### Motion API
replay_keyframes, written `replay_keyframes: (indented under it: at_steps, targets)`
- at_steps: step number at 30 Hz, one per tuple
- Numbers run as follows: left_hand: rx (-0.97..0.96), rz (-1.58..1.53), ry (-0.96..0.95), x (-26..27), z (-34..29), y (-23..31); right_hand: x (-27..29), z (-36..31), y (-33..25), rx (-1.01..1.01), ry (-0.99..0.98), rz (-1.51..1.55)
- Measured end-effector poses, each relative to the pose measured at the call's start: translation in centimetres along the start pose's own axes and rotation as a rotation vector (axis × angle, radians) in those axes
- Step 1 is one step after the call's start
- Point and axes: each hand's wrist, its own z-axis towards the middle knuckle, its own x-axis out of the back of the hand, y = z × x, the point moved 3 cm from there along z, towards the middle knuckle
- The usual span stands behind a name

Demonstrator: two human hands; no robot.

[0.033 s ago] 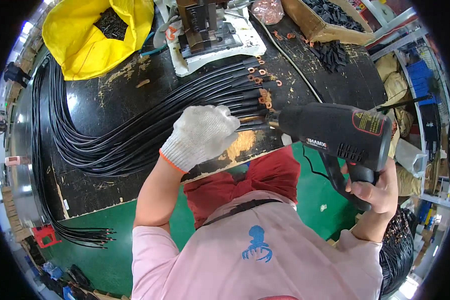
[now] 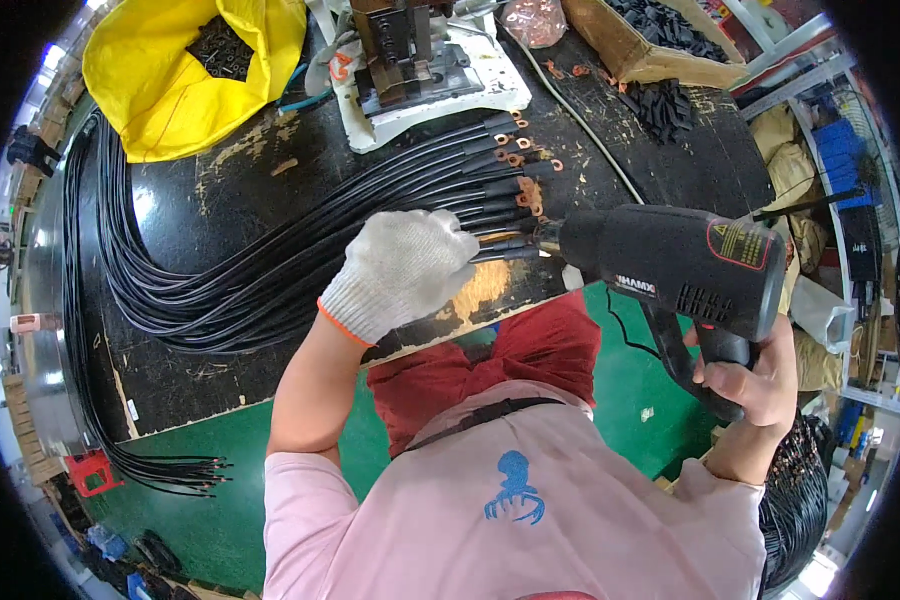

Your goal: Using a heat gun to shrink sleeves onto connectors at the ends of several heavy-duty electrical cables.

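Observation:
My left hand [image 2: 405,270], in a white knit glove with an orange cuff, is closed around the ends of a few black cables [image 2: 500,245] on the worn black workbench [image 2: 270,190]. My bare right hand [image 2: 755,385] grips the handle of a black heat gun [image 2: 670,265]. Its nozzle points left and sits right at the cable ends I hold. A long bundle of black cables [image 2: 200,290] curves away to the left. Its other ends, fitted with copper ring lugs [image 2: 525,165], fan out just above the glove.
A yellow bag [image 2: 180,80] of dark parts lies at the back left. A small press on a white base [image 2: 420,60] stands at the back centre. A cardboard box [image 2: 610,45] and loose black sleeves [image 2: 670,110] are at the back right. A green floor [image 2: 220,480] lies below the bench edge.

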Motion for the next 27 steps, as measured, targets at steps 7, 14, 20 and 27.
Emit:
replay_keyframes:
  at_steps: [7, 14, 20, 27]
  targets:
    - [0.005, 0.013, -0.004, 0.1, 0.2, 0.0, 0.7, 0.1, -0.2, 0.024, -0.045, -0.022]
    - [-0.004, 0.003, -0.005, 0.2, 0.0, 0.0, 0.9, 0.1, 0.4, 0.015, -0.052, -0.036]
    - [-0.02, 0.015, 0.103, 0.8, 0.4, 0.7, 1.0, -0.3, 1.0, -0.009, -0.02, 0.013]
    - [-0.02, 0.112, 0.063, 0.3, 0.4, 1.2, 0.5, 0.8, 1.1, -0.013, 0.05, 0.081]
